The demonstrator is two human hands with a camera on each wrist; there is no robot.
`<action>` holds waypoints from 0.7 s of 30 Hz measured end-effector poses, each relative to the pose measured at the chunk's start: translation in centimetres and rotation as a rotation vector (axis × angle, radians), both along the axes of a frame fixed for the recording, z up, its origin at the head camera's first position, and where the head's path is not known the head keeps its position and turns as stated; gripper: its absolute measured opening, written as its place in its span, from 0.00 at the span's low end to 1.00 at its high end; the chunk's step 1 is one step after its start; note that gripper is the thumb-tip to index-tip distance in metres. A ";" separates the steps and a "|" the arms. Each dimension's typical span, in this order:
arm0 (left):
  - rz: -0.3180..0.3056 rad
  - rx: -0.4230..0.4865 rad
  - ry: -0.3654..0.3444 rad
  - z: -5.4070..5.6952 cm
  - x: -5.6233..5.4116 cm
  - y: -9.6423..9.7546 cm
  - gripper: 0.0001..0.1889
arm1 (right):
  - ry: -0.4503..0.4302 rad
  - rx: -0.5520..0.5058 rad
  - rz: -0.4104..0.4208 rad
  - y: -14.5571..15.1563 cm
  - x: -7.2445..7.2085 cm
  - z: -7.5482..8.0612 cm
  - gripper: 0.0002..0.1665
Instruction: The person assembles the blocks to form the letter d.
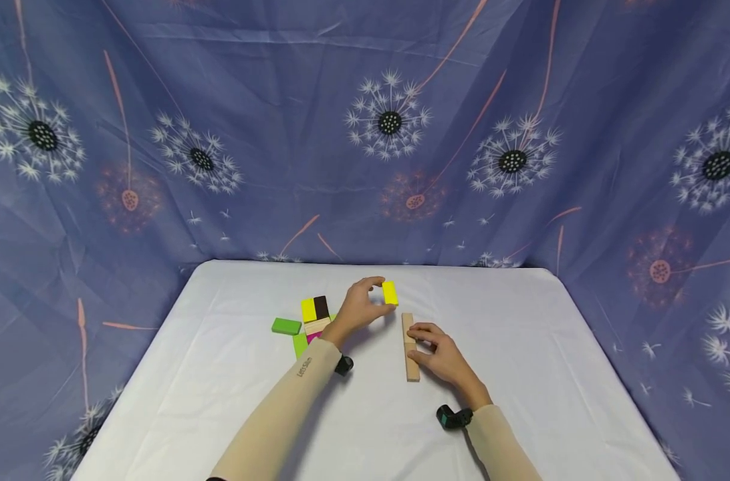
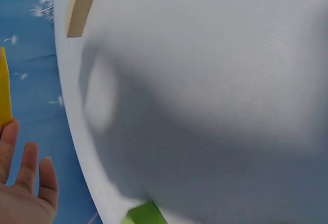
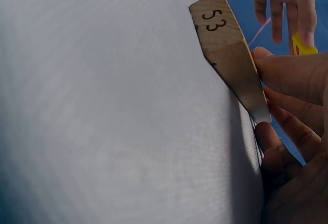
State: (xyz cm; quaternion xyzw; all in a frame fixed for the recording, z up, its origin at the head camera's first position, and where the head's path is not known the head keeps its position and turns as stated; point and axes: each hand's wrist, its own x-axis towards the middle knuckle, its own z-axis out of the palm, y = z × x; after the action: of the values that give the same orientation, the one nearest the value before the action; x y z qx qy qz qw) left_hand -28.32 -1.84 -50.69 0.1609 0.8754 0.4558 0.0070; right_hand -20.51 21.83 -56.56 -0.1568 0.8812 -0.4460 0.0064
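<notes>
Blue cloth (image 1: 317, 194) printed with dandelions fills the upper frame and runs down both sides, and below it we see a white-covered surface (image 1: 551, 354). Left of centre, we find a cluster of loose blocks (image 1: 317, 326) in green, yellow, dark brown, plain wood and magenta, partly hidden by the left forearm. We see the left hand (image 1: 357, 304) near centre, pinching a yellow block between thumb and fingers, and the right hand (image 1: 443, 357) below and to the right, its fingers touching a wooden row (image 1: 408, 327); whether they grip it we cannot tell. Two blocks end to end make that row, its long axis running nearly up and down the frame. Smallest is the yellow block (image 1: 390, 293), raised off the surface, above and slightly left of the row's upper end; its long axis looks roughly parallel to the row.
</notes>
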 end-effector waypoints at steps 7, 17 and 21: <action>-0.009 -0.092 0.006 -0.6 -1.2 1.2 0.34 | 0.008 -0.024 0.012 -0.1 -0.1 -0.1 0.24; -0.015 -0.145 0.018 -1.5 -1.4 2.4 0.34 | 0.004 -0.007 -0.003 -0.1 0.1 -0.2 0.25; 0.000 -0.129 -0.030 -1.8 -1.7 2.9 0.34 | 0.002 -0.004 -0.015 0.0 -0.1 -0.2 0.24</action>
State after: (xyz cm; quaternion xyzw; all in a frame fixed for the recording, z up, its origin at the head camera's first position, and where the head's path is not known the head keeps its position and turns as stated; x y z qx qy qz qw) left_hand -29.98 1.09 -52.50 0.1533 0.9028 0.4006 0.0306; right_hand -20.59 21.85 -56.74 -0.1509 0.8815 -0.4475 0.0018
